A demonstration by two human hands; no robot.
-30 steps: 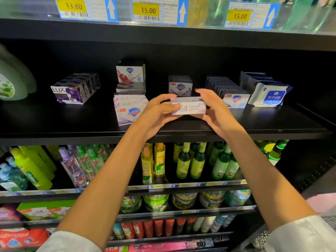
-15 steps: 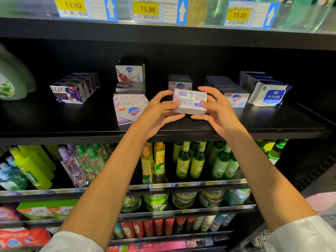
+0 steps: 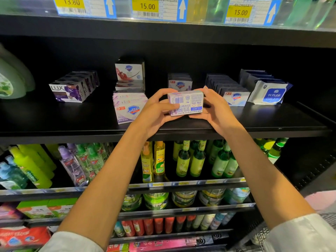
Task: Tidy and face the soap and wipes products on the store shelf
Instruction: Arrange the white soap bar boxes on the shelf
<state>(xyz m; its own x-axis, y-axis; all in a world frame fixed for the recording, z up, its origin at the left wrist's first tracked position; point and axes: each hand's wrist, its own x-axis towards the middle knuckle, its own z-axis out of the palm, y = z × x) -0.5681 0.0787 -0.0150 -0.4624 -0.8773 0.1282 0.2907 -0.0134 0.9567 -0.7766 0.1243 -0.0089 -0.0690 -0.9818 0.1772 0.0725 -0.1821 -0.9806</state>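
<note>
A lilac Safeguard soap box (image 3: 186, 103) is held above the front of the black shelf (image 3: 272, 122), its barcode side facing me. My left hand (image 3: 156, 113) grips its left end and my right hand (image 3: 216, 110) grips its right end. Behind it stands another Safeguard box (image 3: 180, 83). Left of my hands a larger Safeguard multipack (image 3: 128, 108) lies with more boxes (image 3: 130, 72) stacked behind. A row of purple LUX boxes (image 3: 72, 90) sits far left. To the right are a row of Safeguard boxes (image 3: 234, 96) and blue wipes packs (image 3: 269, 93).
A green refill pouch (image 3: 11, 82) leans at the shelf's far left. Price tags (image 3: 154, 8) hang on the shelf above. Lower shelves hold green and yellow bottles (image 3: 189, 160), spray bottles (image 3: 76, 164), jars and red packs. A wire basket (image 3: 260, 237) shows at the bottom right.
Both hands have turned the soap box over, from its narrow side to the barcode face, and kept it at about the same spot over the shelf front.
</note>
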